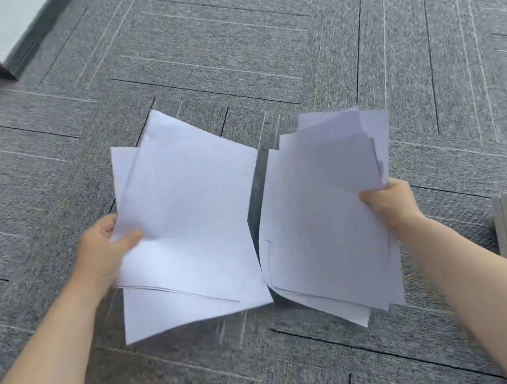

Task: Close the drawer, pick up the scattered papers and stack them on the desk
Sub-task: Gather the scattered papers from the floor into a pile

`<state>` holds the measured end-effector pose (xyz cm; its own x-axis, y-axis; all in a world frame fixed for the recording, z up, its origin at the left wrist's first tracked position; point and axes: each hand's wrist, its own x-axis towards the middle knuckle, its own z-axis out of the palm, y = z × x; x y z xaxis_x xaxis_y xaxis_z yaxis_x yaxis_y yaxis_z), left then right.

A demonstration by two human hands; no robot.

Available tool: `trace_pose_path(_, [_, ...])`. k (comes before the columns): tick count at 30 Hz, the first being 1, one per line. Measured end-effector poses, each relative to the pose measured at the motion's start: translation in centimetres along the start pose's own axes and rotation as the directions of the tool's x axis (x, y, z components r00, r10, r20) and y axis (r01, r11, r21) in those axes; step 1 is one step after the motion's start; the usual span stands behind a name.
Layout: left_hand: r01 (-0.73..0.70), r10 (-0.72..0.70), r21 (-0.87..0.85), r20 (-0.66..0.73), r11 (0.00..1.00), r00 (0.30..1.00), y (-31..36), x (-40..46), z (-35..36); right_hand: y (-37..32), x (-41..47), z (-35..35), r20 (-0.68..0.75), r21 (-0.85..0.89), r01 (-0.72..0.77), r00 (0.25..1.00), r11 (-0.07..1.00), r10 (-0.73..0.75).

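Left hand (pixel 103 250), right hand (pixel 388 201), thin white paper sheaves (pixel 190 221) (uneven edges), ribbed grey carpet (pixel 224 48)

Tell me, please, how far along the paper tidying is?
Gathering looks done: no loose sheets show on the grey carpet. The left hand grips one sheaf of white papers, the right hand another. Merging and stacking on the desk remain; no drawer is recognisable.
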<state>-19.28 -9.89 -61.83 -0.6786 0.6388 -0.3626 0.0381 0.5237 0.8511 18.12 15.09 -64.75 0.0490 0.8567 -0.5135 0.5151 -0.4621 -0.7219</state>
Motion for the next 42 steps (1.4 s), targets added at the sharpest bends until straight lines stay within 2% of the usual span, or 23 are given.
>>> trace_pose_path(4, [0.028, -0.036, -0.153, -0.050, 0.988, 0.998, 0.0, 0.8, -1.1, 0.1, 0.2, -0.7, -0.007, 0.064, -0.008, 1.000, 0.998, 0.009])
trace_pose_path(12, [0.126, -0.093, -0.259, 0.136, 0.958, 0.986, -0.2, -0.8, 5.5, -0.2, -1.0, 1.6, 0.327, 0.230, -0.142, 0.943, 0.963, 0.061])
trace_pose_path(16, [0.169, -0.120, -0.282, 0.182, 0.945, 0.976, -0.9, -2.0, 8.5, -0.9, -2.1, 2.5, 0.435, 0.268, -0.188, 0.899, 0.945, 0.055])
trace_pose_path(21, [0.208, -0.156, -0.318, 0.181, 0.925, 0.971, -0.6, -3.0, 10.3, -1.4, -2.5, 3.1, 0.459, 0.309, -0.194, 0.888, 0.931, 0.033])
trace_pose_path(28, [0.328, -0.216, -0.396, 0.302, 0.858, 0.929, -0.5, -3.0, 11.6, -2.3, -3.4, 4.4, 0.481, 0.273, -0.174, 0.876, 0.946, 0.023])
trace_pose_path(32, [0.287, -0.193, -0.410, 0.255, 0.866, 0.947, 0.1, -2.8, 12.0, -3.2, -3.8, 4.9, 0.558, 0.409, -0.258, 0.830, 0.875, -0.016])
trace_pose_path(36, [0.213, -0.143, -0.387, 0.200, 0.897, 0.969, 1.6, -2.4, 12.3, -3.9, -4.0, 5.1, 0.474, 0.378, -0.046, 0.867, 0.925, -0.151])
trace_pose_path(42, [0.136, -0.086, -0.385, 0.145, 0.913, 0.986, 5.8, -1.3, 11.9, -7.9, -4.6, 4.4, 0.300, 0.394, 0.129, 0.918, 0.910, -0.260])
